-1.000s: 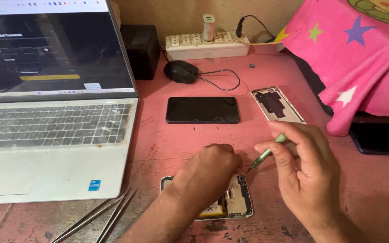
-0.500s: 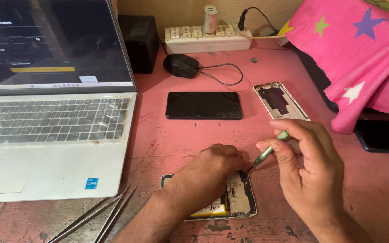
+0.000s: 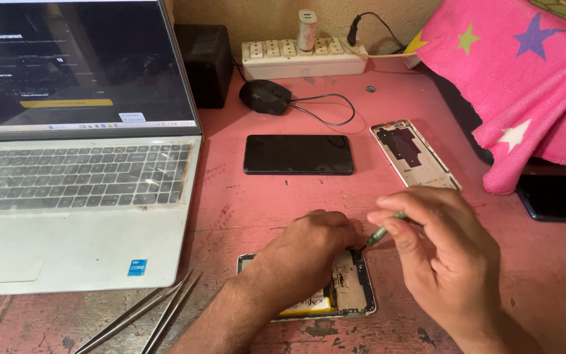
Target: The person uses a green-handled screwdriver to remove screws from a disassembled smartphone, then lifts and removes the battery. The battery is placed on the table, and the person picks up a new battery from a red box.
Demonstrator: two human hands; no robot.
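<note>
Pink table [image 3: 388,98]; screwdriver [image 3: 380,234] in right grip [image 3: 443,262]

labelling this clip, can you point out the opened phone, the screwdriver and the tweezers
opened phone [image 3: 348,292]: head view, on its exposed inner board.
screwdriver [image 3: 376,236]: head view, on the green shaft near the tip.
tweezers [image 3: 158,313]: head view, mid-length on the metal arms.

Two hands work here, the left hand [image 3: 312,246] and the right hand [image 3: 447,259]. One opened phone [image 3: 348,292], one screwdriver [image 3: 380,233], one laptop [image 3: 76,170], one mouse [image 3: 264,96], two tweezers [image 3: 145,318].

A worn pink tabletop [image 3: 283,196] — paint chipped — against a tan wall [image 3: 263,16].
</note>
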